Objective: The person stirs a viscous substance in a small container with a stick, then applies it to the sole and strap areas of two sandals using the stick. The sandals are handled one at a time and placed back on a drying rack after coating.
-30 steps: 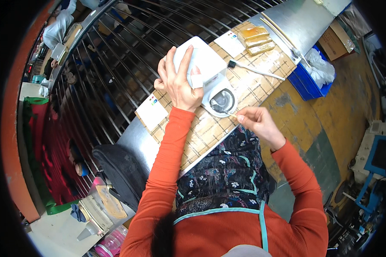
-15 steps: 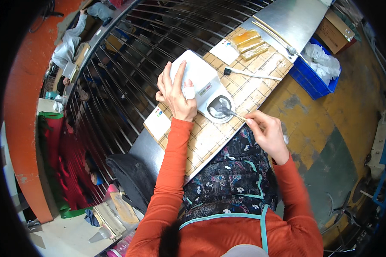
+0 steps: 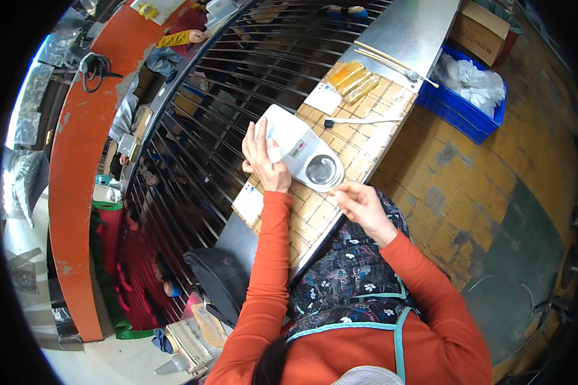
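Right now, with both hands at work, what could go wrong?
The white device, with the left hand on it, sits near the edge of the table; a hard push might shift it.

The brush handle reaches toward that edge, so a bump could send it off.

The sticks seem to jut past the edge beside the bin; a knock might drop them.

The device (image 3: 293, 133) is white, the apron (image 3: 348, 280) dark floral.
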`<state>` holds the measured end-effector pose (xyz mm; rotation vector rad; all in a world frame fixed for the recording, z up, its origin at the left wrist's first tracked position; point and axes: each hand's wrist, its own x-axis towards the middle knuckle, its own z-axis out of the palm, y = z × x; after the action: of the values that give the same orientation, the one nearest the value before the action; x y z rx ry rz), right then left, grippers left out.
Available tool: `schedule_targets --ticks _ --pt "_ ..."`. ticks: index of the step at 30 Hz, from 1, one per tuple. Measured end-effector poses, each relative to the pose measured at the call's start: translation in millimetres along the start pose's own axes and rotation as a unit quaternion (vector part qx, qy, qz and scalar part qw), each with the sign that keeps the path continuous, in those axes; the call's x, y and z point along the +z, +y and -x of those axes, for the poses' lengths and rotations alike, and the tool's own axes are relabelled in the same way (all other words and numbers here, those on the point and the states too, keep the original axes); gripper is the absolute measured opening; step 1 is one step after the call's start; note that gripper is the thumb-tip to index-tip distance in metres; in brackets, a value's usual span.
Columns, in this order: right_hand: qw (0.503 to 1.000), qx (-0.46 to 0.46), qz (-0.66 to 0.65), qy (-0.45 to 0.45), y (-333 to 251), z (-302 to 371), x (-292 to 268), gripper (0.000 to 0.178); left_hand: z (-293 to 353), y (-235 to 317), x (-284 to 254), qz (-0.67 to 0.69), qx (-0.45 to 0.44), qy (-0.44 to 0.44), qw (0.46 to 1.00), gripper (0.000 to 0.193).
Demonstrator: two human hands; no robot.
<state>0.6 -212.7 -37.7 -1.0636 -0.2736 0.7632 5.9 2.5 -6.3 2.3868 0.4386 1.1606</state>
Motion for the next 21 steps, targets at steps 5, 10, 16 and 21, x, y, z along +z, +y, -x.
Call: schedule_targets --ticks 5,10,16,21 --pt "0.990 -0.041 -0.116 0.069 -9 6 -30 0.019 26 8 -18 0.164 -0.043 0.056 0.984 0.051" --pt "0.968 -0.210 0.111 0.077 -54 -18 -51 0.020 83 25 -35 -0.025 -0.103 0.067 0.992 0.013" --pt "0.854 -0.354 0.380 0.040 -76 -33 -25 0.007 93 26 -20 -0.049 -0.104 -0.018 0.993 0.023" --pt "0.728 -0.417 0.543 0.041 -89 -33 -15 0.003 94 25 -17 -0.006 -0.094 -0.006 0.996 0.017"
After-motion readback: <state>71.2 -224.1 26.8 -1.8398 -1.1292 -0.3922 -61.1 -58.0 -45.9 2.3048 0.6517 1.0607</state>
